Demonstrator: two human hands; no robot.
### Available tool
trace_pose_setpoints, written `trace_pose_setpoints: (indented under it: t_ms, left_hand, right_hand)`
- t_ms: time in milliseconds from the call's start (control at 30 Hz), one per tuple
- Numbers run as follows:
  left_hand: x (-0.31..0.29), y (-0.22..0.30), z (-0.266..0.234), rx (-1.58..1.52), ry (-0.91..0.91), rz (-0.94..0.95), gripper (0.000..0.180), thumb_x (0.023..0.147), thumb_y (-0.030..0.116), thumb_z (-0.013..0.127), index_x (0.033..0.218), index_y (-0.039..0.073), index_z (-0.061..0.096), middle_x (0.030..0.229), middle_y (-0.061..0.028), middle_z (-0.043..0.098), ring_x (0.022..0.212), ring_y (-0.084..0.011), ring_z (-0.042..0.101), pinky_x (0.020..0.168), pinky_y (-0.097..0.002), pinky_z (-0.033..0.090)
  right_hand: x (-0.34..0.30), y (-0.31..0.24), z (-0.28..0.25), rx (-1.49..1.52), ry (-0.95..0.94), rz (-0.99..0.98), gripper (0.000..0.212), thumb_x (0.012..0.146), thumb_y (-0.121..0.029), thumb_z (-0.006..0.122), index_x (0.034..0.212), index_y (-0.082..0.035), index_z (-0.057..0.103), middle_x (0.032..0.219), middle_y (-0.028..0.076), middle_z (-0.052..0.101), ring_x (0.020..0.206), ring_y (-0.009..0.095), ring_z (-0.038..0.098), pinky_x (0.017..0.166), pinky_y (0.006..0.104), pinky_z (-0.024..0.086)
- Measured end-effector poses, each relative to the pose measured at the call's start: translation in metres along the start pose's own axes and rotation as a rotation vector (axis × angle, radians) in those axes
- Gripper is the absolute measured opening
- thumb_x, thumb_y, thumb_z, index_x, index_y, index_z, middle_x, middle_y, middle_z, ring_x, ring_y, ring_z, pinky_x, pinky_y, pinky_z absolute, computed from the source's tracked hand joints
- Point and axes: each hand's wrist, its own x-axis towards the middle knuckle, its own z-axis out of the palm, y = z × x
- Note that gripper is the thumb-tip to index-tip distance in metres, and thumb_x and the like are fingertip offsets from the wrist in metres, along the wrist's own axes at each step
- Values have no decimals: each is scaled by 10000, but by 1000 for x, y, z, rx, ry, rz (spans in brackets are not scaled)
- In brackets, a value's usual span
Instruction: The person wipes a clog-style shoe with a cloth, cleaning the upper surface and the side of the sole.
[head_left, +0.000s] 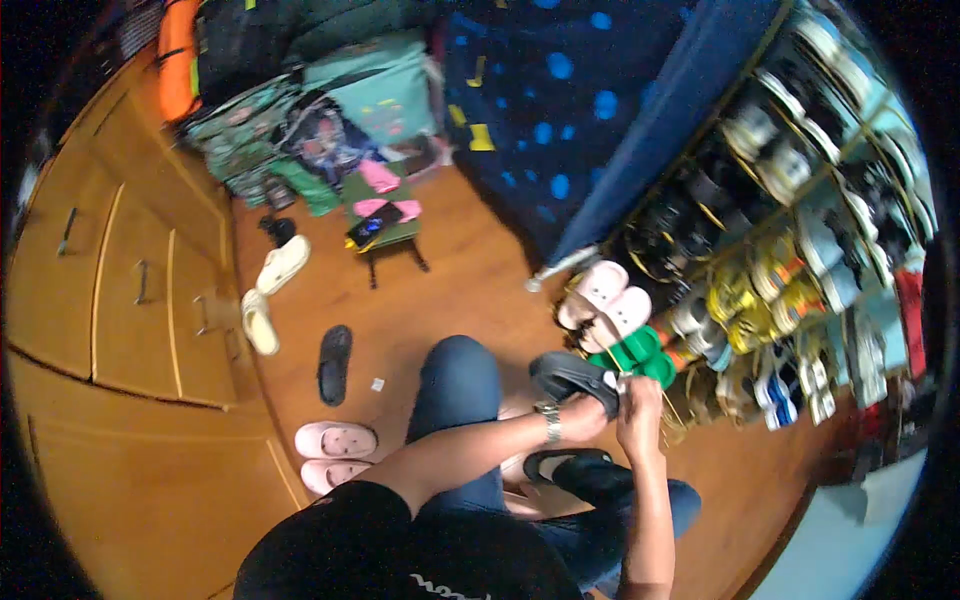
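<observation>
Up off the floor, right of my knee, is a black clog (568, 376). My left hand (582, 420), with a metal-band watch at the wrist, is closed on its near side. My right hand (640, 402) is closed against the clog's right end, by the strap. A small white spot shows beside those fingers, too blurred to name, and what they pinch is hidden. Below my hands, between my bent legs, lies another dark shoe (566, 464). Just beyond the held clog are green clogs (640, 352) and pale pink clogs (612, 302).
A tall shoe rack (770, 230) full of shoes rises on the right. Wooden drawers (120, 250) line the left. Pink clogs (335, 440), a black clog (335, 365) and cream clogs (284, 264) lie on the floor. A phone (375, 226) rests on a small green stool (400, 233).
</observation>
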Motion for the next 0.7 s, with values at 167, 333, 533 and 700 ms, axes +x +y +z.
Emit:
trace_pose_setpoints:
  t_ms: [167,333,533,700]
  left_hand:
    - [-2,-26,9,127,265,198,379,980,257,545,1264,5,548,1256,-267,582,1143,-439,562,975,-486,460]
    - [5,-40,7,-16,152,158,375,1005,216,516,1314,5,520,1313,-257,554,1227,-385,525,1055,-451,405]
    - [15,-35,17,-252,207,212,406,1036,237,495,1379,19,499,1356,-175,573,1250,-280,513,1086,-395,384]
    - [3,-22,12,-382,77,55,422,1056,289,476,1384,26,504,1308,-119,622,1184,-207,544,1052,-360,407]
  right_hand:
    - [0,61,14,3,201,391,215,794,69,562,996,23,617,901,207,604,883,406,559,800,471,459]
    - [19,7,11,-29,68,-35,254,778,104,575,1008,5,615,936,206,601,930,397,569,832,452,464]
    - [-12,76,23,130,383,391,183,964,-36,547,1132,23,588,1026,165,626,936,281,608,849,367,477]
    - [-24,76,33,283,529,702,227,1026,-147,530,1174,21,569,1014,111,637,889,184,582,809,330,480]
